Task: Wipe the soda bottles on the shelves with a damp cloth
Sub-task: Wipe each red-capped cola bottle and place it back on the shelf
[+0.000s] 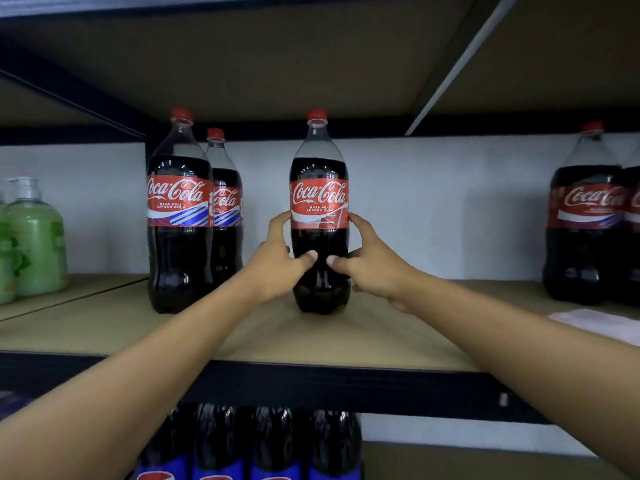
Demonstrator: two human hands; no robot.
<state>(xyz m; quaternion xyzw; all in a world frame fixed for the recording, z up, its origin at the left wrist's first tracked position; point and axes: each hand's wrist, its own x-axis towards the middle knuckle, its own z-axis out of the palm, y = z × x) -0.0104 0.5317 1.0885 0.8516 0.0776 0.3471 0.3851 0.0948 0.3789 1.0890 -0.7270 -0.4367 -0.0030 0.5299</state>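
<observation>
The middle cola bottle stands upright on the shelf, between the left bottles and the right bottles and apart from both. The left hand and right hand both grasp its lower body. The white cloth lies unheld at the near right. Letting go with one hand to fetch it could let the tall bottle tip.

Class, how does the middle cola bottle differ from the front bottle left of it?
The left hand and right hand grip the middle bottle; the front left bottle stands untouched. Its label has blue stripes; the middle bottle's has none. Another bottle stands behind it; the middle bottle stands alone. Both are upright, red-capped.
</observation>
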